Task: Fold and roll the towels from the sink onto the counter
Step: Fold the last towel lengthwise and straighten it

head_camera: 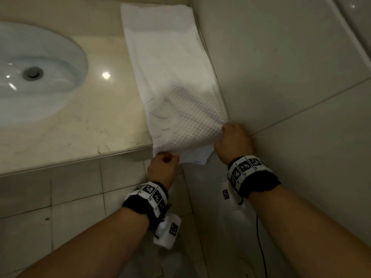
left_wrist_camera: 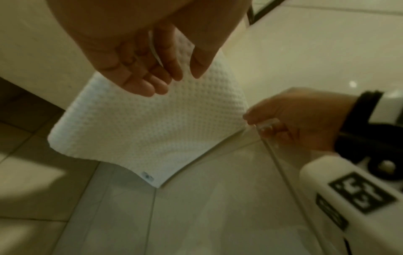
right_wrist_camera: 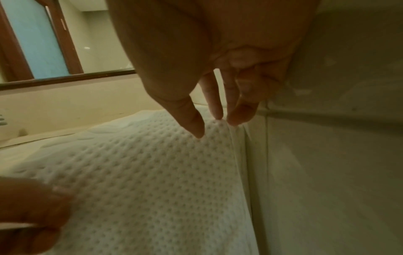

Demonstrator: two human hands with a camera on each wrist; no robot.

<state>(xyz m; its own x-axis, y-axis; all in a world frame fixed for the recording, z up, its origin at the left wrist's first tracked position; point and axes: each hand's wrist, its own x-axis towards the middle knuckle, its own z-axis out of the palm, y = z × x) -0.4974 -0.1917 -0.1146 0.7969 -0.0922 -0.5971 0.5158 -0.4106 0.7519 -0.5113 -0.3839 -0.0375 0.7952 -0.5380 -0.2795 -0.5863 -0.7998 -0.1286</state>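
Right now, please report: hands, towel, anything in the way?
Left hand and right hand each pinch the towel at its near end. Towel lies folded along the counter, end overhanging. Wall tight beside it.

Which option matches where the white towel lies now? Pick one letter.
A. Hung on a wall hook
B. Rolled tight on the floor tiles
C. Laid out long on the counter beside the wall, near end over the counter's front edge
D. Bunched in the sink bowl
C: the towel stretches flat along the counter against the wall, its near end past the front edge between the left hand and right hand; the sink holds no towel.
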